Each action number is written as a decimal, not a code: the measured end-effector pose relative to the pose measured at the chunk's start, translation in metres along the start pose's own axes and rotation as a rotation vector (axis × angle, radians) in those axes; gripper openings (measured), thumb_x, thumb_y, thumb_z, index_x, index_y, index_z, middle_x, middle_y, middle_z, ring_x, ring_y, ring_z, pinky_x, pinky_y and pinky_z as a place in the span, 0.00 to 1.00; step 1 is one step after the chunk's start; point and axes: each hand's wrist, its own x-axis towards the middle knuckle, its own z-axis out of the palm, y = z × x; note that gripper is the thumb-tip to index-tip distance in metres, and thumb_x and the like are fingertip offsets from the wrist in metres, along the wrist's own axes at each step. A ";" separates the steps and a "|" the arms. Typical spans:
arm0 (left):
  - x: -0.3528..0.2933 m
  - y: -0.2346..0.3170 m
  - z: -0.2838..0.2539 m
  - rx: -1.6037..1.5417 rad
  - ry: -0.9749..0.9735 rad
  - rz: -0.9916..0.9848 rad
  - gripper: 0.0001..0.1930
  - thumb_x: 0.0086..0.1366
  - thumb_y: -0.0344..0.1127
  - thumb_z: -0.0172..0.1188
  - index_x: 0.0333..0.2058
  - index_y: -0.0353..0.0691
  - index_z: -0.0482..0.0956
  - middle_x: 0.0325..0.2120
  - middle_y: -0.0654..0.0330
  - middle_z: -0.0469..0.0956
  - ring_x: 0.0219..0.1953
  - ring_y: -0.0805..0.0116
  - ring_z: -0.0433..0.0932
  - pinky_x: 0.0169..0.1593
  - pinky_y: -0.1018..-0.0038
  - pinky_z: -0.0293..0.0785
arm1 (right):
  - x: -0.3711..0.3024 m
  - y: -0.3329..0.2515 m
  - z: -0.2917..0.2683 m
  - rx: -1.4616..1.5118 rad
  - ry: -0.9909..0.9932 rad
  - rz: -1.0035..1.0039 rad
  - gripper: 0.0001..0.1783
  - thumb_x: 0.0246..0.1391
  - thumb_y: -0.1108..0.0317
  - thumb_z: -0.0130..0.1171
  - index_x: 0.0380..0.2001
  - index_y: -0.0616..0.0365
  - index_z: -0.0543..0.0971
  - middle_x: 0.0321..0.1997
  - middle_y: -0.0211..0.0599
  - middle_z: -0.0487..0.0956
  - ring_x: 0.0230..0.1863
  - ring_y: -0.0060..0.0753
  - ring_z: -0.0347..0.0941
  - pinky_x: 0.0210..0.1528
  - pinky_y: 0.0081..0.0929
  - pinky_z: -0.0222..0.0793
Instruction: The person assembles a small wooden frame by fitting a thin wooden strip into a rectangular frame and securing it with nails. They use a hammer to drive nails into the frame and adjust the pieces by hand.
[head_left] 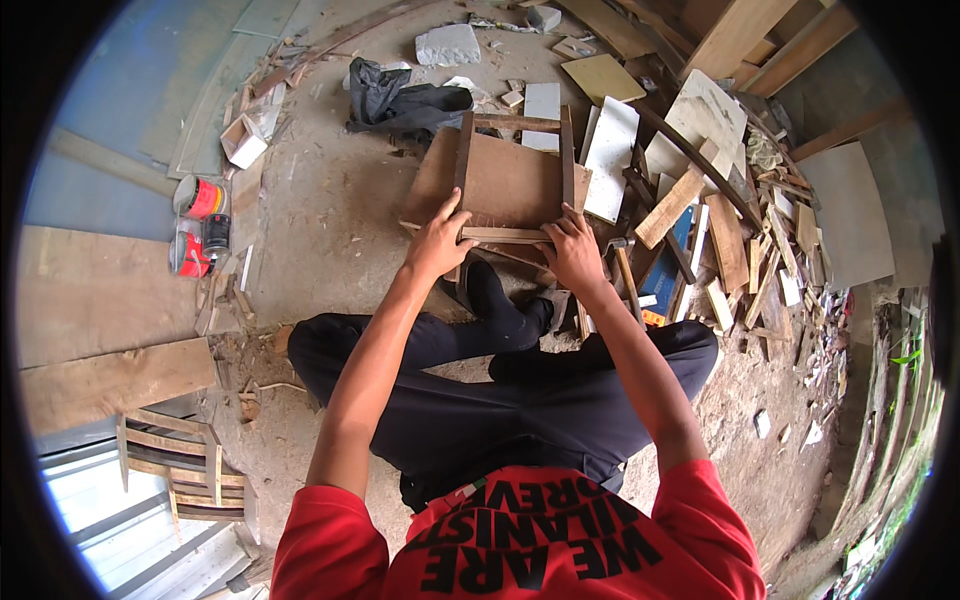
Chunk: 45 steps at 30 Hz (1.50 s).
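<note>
A small rectangular wooden frame (503,236) lies over a brown board (512,175) in front of my crossed legs. My left hand (438,240) grips the frame's near left corner, its index finger and thumb showing. At the near right corner my right hand (574,248) is closed on the same frame, with its fingers over the near rail. The undersides of both grips are hidden. Just right of my right hand stands a hammer (628,280), its head beside my wrist and its wooden handle slanting toward my knee.
Wood offcuts (730,240) are heaped on the right, with a blue case (668,265) among them. White boards (610,155) lean beyond the frame. A black plastic bag (400,100) and a pale block (447,45) lie ahead. Red cans (188,252) and a slatted wooden piece (180,450) are at left.
</note>
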 end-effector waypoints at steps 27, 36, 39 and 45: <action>-0.005 0.007 0.026 0.230 0.305 0.020 0.21 0.65 0.47 0.64 0.51 0.41 0.80 0.61 0.60 0.74 0.43 0.51 0.84 0.45 0.59 0.82 | 0.010 0.006 -0.025 0.016 0.006 0.053 0.17 0.52 0.60 0.69 0.41 0.59 0.81 0.60 0.58 0.74 0.62 0.53 0.71 0.63 0.42 0.70; -0.005 0.014 0.026 0.182 0.272 -0.061 0.21 0.65 0.49 0.64 0.48 0.40 0.84 0.61 0.62 0.74 0.44 0.56 0.85 0.43 0.64 0.83 | 0.009 0.006 -0.013 -0.015 -0.185 0.207 0.16 0.57 0.58 0.65 0.40 0.60 0.81 0.64 0.70 0.66 0.43 0.60 0.81 0.46 0.44 0.79; -0.008 0.010 0.030 0.187 0.283 -0.043 0.21 0.65 0.49 0.64 0.47 0.39 0.84 0.61 0.62 0.74 0.42 0.57 0.85 0.41 0.65 0.83 | 0.006 0.006 -0.007 -0.065 -0.090 0.141 0.17 0.57 0.58 0.66 0.41 0.61 0.81 0.58 0.67 0.72 0.39 0.61 0.80 0.43 0.47 0.79; -0.010 0.006 0.033 0.169 0.243 -0.042 0.20 0.66 0.47 0.63 0.47 0.37 0.83 0.61 0.60 0.73 0.40 0.56 0.85 0.40 0.64 0.83 | 0.015 0.013 -0.003 -0.064 -0.183 0.171 0.15 0.58 0.60 0.65 0.41 0.60 0.81 0.55 0.66 0.74 0.38 0.62 0.80 0.40 0.48 0.79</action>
